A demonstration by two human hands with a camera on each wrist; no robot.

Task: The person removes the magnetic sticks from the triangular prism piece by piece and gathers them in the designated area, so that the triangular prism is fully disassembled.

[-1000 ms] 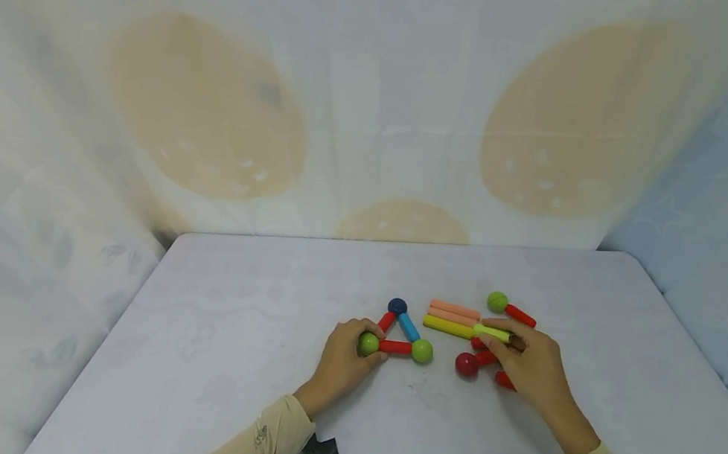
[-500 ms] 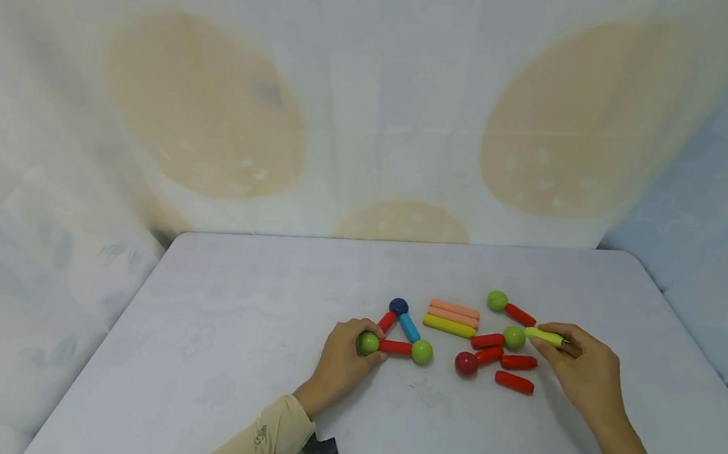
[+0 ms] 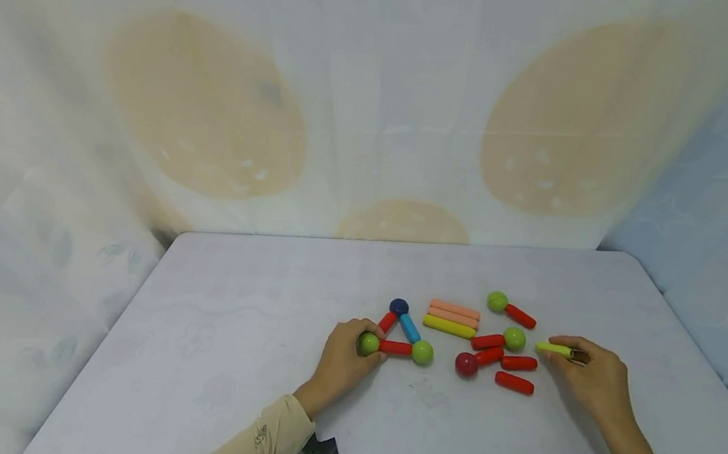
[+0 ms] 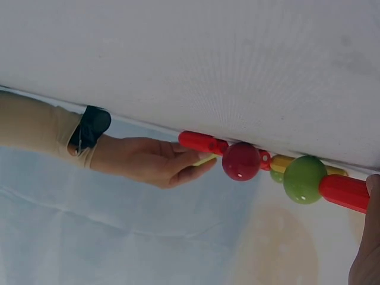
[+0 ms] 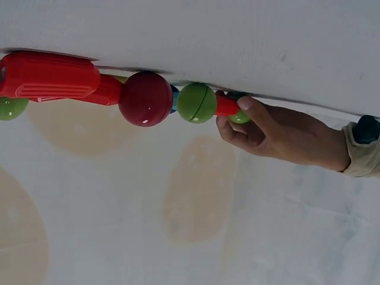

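On the white table (image 3: 221,360) lies a flat triangle of rods and balls (image 3: 401,332): red and blue rods, a dark blue ball at the top, green balls at the two lower corners. My left hand (image 3: 343,363) grips the left green ball (image 3: 368,343). My right hand (image 3: 592,380) pinches a yellow-green rod (image 3: 553,348) just right of a loose green ball (image 3: 514,338). Between the hands lie loose red rods (image 3: 514,382) and a dark red ball (image 3: 466,364). The right wrist view shows the left hand (image 5: 270,127) on the green ball.
Two pink rods and a yellow rod (image 3: 452,318) lie side by side behind the loose pieces. A green ball joined to a red rod (image 3: 508,308) sits further back. A pale patterned cloth (image 3: 377,109) hangs behind the table.
My right hand has drawn the yellow-green rod away to the right, off the pile, and uncovered the loose green ball and red rods. The left hand has stayed on the triangle's corner ball.
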